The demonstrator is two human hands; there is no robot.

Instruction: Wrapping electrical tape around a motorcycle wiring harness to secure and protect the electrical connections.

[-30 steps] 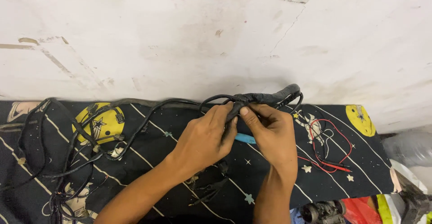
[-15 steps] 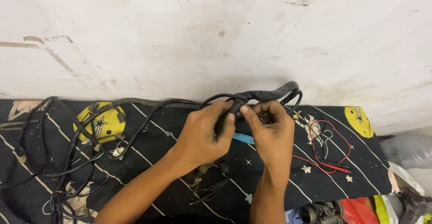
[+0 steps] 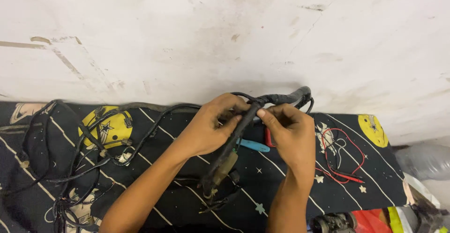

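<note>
A black taped wiring harness (image 3: 281, 98) runs across the dark star-patterned cloth (image 3: 187, 200) and rises between my hands. My left hand (image 3: 211, 127) grips the thick bundle from the left, fingers curled around it. My right hand (image 3: 290, 132) pinches the same bundle from the right, thumb on its taped sleeve. Below my hands a branch with a tan connector (image 3: 224, 167) hangs down toward me. A blue-handled tool (image 3: 253, 145) lies on the cloth under my hands, partly hidden.
More black harness branches with small connectors (image 3: 70, 162) sprawl over the cloth's left half. Loose red wire (image 3: 340, 160) loops at the right. A stained white wall (image 3: 225, 31) rises behind. A grey tube (image 3: 422, 160) and red and yellow items (image 3: 375, 221) sit at lower right.
The bundle has been lifted slightly and its connector branch now hangs lower between my hands. My fingers have shifted along the taped sleeve.
</note>
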